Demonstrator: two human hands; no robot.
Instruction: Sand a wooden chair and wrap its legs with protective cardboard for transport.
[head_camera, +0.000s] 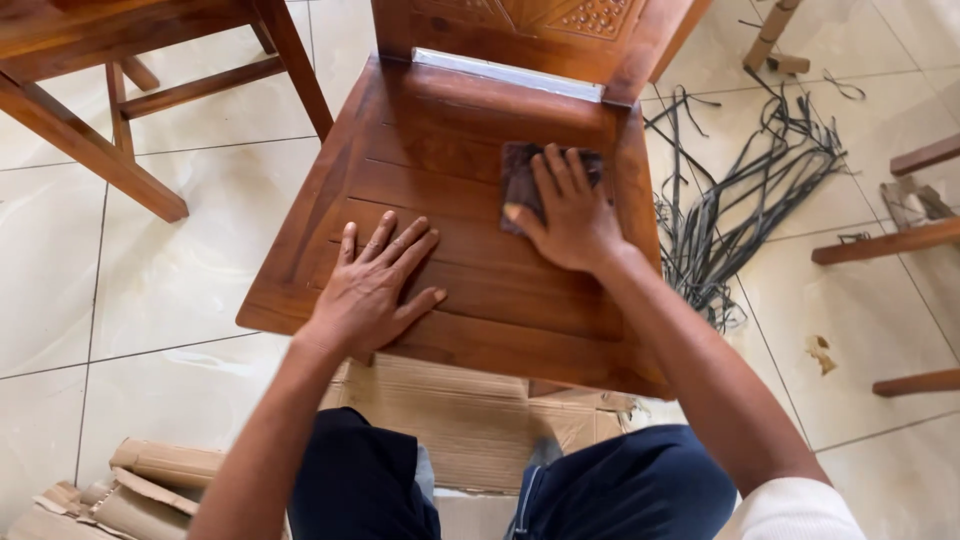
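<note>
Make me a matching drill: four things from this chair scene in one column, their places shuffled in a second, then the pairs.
1. left hand
2. right hand
3. black straps
4. cardboard

A. in a heap on the tiled floor, right of the chair
B. pressed on a dark sanding pad
C. flat on the bare seat slats
D. on the floor under the seat's front edge

Pairs: 1-C, 2-B, 3-A, 4-D

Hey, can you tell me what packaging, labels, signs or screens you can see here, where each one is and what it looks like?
Flattened cardboard: on the floor under the chair's front edge, by the person's knees; brown, creased, corrugated.
Crumpled cardboard pieces: bottom left on the floor tiles; brown, rolled and torn.
No labels, signs or screens are in view.
</note>
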